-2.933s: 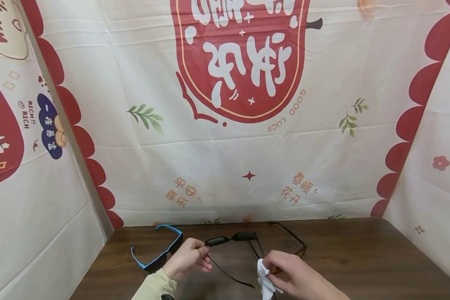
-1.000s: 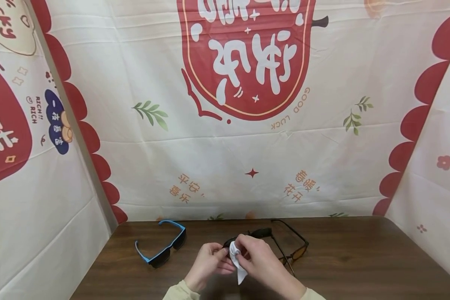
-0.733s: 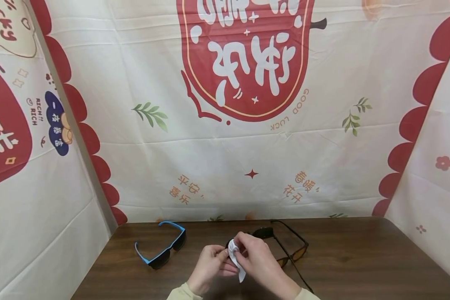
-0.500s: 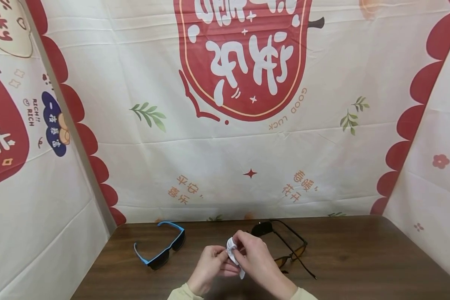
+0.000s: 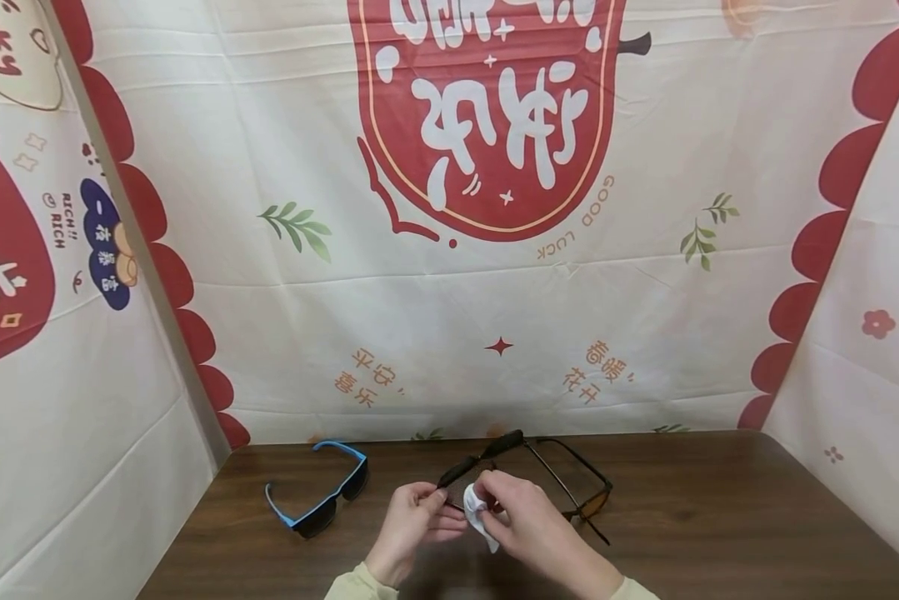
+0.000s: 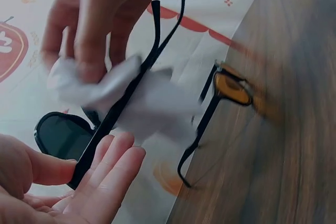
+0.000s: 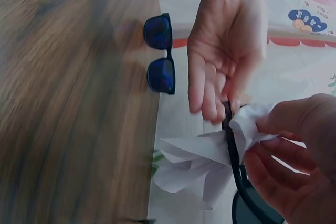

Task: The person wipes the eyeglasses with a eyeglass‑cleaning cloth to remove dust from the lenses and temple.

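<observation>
Dark sunglasses [image 5: 505,444] are held above the table, lenses away from the person. My left hand [image 5: 410,527] pinches them near one hinge between thumb and fingers; in the left wrist view the thumb presses the black temple [image 6: 113,113]. My right hand [image 5: 530,518] pinches a white cloth [image 5: 477,510]. In the right wrist view the cloth [image 7: 242,129] is folded round a temple, with part hanging on its other side. The cloth and right hand are blurred in the left wrist view.
Blue-framed sunglasses [image 5: 320,518] lie on the wooden table [image 5: 689,533] to the left. Dark-framed glasses with amber lenses [image 5: 595,503] lie to the right, just behind the held pair. A printed white cloth backdrop [image 5: 449,317] rises at the table's back edge.
The held sunglasses have tilted, and their lenses now show above both hands. My right hand has shifted slightly right with the cloth. Earlier, my hands were farther apart.
</observation>
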`<state>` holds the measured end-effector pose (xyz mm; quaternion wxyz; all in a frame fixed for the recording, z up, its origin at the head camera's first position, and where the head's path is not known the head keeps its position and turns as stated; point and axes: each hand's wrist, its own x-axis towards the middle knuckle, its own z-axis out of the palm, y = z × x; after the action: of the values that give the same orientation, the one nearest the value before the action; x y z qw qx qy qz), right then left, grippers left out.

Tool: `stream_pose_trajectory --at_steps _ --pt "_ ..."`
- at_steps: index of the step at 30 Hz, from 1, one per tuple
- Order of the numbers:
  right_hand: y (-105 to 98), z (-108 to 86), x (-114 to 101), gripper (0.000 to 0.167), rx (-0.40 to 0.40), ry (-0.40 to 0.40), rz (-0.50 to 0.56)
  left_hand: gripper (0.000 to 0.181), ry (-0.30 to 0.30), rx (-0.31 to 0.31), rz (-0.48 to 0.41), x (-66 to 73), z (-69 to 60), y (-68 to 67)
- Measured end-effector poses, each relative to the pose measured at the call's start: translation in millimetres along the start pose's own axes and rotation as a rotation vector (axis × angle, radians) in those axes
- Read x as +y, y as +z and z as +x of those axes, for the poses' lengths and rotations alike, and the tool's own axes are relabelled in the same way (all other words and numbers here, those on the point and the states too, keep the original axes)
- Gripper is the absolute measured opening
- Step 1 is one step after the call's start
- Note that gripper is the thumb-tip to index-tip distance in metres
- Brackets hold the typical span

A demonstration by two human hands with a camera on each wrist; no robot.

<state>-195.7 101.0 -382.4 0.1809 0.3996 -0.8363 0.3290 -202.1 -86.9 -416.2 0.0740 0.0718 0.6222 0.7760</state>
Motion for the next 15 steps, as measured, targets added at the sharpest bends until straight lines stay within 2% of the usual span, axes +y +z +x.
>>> stream_pose_trajectory --at_steps 6,15 --pt "-12 -12.0 9 0.028 -0.023 -0.052 -0.043 0.012 0.016 0.017 0.004 1.5 2.3 -14.8" --pt "-27 -24.0 19 0.033 0.026 -0.103 -0.095 0.012 0.028 0.038 0.028 5.3 0.9 -24.4"
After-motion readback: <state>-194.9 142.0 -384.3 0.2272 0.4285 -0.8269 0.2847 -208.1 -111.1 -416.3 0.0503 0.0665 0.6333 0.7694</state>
